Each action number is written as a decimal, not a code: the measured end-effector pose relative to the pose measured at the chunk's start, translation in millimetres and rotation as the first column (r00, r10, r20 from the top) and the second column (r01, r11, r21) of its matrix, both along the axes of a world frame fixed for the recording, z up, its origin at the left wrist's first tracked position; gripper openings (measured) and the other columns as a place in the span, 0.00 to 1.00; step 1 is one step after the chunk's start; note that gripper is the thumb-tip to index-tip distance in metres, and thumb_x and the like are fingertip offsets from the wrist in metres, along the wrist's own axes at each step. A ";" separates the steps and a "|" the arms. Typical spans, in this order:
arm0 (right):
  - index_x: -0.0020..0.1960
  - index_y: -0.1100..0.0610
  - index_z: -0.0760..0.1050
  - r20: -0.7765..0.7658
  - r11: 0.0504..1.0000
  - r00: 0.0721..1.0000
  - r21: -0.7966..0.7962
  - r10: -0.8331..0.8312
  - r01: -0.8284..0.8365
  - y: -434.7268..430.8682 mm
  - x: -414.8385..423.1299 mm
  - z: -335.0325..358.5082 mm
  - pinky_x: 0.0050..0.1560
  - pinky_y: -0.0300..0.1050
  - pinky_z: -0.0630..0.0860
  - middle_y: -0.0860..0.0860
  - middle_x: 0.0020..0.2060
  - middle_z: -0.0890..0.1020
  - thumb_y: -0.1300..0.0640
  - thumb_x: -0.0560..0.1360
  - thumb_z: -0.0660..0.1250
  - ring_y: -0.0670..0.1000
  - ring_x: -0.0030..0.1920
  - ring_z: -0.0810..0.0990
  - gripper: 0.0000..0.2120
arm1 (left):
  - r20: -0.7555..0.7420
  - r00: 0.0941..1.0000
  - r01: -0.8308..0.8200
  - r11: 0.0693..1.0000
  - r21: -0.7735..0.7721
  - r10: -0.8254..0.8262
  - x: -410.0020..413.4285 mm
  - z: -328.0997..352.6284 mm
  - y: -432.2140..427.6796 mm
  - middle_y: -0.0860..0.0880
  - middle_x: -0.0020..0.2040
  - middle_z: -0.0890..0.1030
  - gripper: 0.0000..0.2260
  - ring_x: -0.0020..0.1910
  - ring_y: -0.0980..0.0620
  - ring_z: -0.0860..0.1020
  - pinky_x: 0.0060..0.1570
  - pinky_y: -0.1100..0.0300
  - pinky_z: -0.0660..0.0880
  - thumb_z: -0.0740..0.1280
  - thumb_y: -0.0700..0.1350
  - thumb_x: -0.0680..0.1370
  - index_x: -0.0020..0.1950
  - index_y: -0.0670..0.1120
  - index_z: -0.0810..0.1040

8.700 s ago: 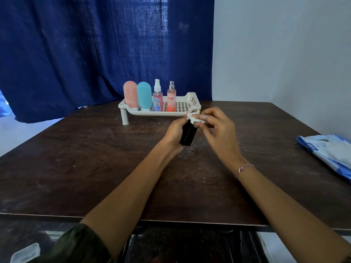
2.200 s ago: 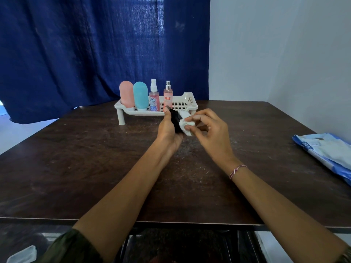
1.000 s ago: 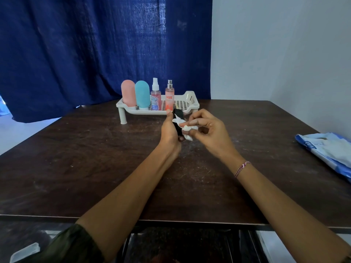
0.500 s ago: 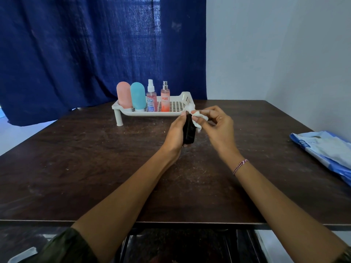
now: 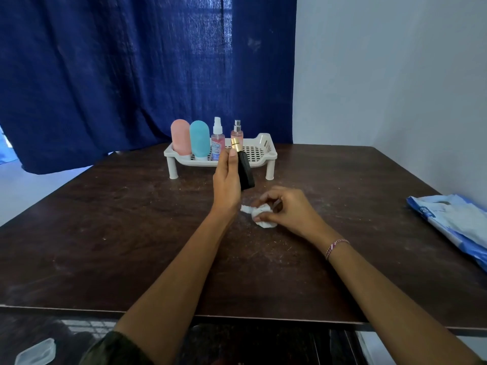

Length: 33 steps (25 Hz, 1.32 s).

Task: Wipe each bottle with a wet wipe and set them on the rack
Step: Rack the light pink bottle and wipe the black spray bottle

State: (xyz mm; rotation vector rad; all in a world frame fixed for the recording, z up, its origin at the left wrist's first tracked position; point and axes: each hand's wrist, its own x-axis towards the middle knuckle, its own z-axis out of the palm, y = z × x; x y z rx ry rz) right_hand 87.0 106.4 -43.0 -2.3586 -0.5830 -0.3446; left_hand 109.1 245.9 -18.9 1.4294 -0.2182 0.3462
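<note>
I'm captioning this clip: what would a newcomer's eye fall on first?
The left hand holds a black bottle with a gold cap above mid-table, in front of the white rack. Beside it, the right hand grips a crumpled wet wipe on the dark table. A pink bottle and a teal bottle stand at the rack's left end.

My left hand (image 5: 226, 180) hides half the black bottle (image 5: 247, 173); right hand (image 5: 292, 209) covers part of wet wipe (image 5: 265, 222). At 3 o'clock, blue packet (image 5: 453, 222) cut off.

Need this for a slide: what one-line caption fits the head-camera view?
Left hand holds a black bottle up before the rack while right hand holds a crumpled wipe on the table.
</note>
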 end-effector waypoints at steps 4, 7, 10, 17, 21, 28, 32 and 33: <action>0.51 0.51 0.79 0.003 1.000 1.000 0.030 -0.006 0.006 -3.9 -1.3 2.7 0.47 0.31 0.71 0.44 0.47 0.78 0.50 0.63 0.77 0.42 0.49 0.75 0.19 | 0.120 0.992 -0.059 0.991 0.118 0.045 11.3 -10.1 5.2 0.55 0.43 0.76 0.11 0.41 0.65 0.73 0.44 0.69 0.70 0.55 0.51 0.82 0.55 0.46 0.72; 0.52 0.50 0.79 -0.017 0.975 1.000 0.222 -0.026 0.029 -7.5 -3.3 7.8 0.47 0.33 0.74 0.46 0.49 0.78 0.55 0.64 0.77 0.42 0.48 0.75 0.17 | 0.161 0.986 -0.072 0.984 0.165 0.045 15.5 -16.0 6.7 0.52 0.52 0.79 0.13 0.51 0.58 0.77 0.52 0.64 0.73 0.56 0.52 0.82 0.59 0.46 0.72; 0.52 0.52 0.78 0.030 0.930 0.993 0.355 -0.111 0.094 -2.9 -4.6 11.2 0.45 0.33 0.76 0.52 0.47 0.79 0.59 0.65 0.75 0.43 0.43 0.76 0.16 | 0.172 0.985 -0.043 0.990 0.138 0.019 11.5 -12.9 5.9 0.52 0.53 0.79 0.09 0.53 0.58 0.77 0.52 0.66 0.74 0.58 0.50 0.81 0.58 0.48 0.72; 0.50 0.54 0.72 0.098 0.890 0.953 0.395 -0.288 0.228 30.8 5.9 19.1 0.40 0.27 0.73 0.46 0.43 0.77 0.58 0.63 0.78 0.40 0.39 0.75 0.21 | 0.165 0.986 -0.016 0.994 0.110 -0.003 9.8 -10.1 2.2 0.54 0.47 0.81 0.08 0.47 0.60 0.81 0.48 0.61 0.79 0.66 0.46 0.77 0.55 0.48 0.72; 0.51 0.58 0.74 0.111 0.878 0.924 0.370 -0.367 0.304 32.8 16.2 28.6 0.43 0.33 0.76 0.51 0.46 0.78 0.59 0.65 0.77 0.43 0.41 0.76 0.18 | 0.096 0.994 -0.057 0.998 0.011 0.056 6.7 -11.4 1.8 0.51 0.45 0.82 0.05 0.46 0.57 0.80 0.48 0.59 0.78 0.67 0.46 0.77 0.50 0.47 0.77; 0.56 0.61 0.77 0.077 0.877 0.894 0.250 -0.440 0.410 25.9 56.0 64.2 0.51 0.41 0.76 0.55 0.48 0.82 0.60 0.65 0.77 0.51 0.48 0.80 0.21 | 0.014 0.996 -0.089 0.986 0.143 0.088 14.0 21.2 -5.5 0.39 0.53 0.81 0.14 0.56 0.43 0.78 0.55 0.51 0.75 0.61 0.48 0.80 0.60 0.42 0.79; 0.58 0.58 0.77 0.061 0.874 0.891 0.238 -0.449 0.424 28.7 79.3 71.5 0.54 0.44 0.76 0.55 0.49 0.83 0.60 0.66 0.76 0.51 0.49 0.80 0.22 | -0.054 0.991 -0.109 0.979 0.171 0.120 21.4 26.2 -13.1 0.31 0.51 0.78 0.16 0.54 0.35 0.75 0.54 0.46 0.73 0.59 0.49 0.81 0.58 0.40 0.79; 0.59 0.59 0.77 0.058 0.874 0.892 0.239 -0.447 0.423 29.1 83.7 70.9 0.55 0.44 0.76 0.55 0.50 0.83 0.61 0.66 0.75 0.52 0.50 0.80 0.22 | -0.070 0.992 -0.095 0.982 0.160 0.108 22.9 26.0 -14.8 0.31 0.51 0.78 0.17 0.54 0.35 0.75 0.54 0.46 0.73 0.58 0.49 0.81 0.58 0.40 0.79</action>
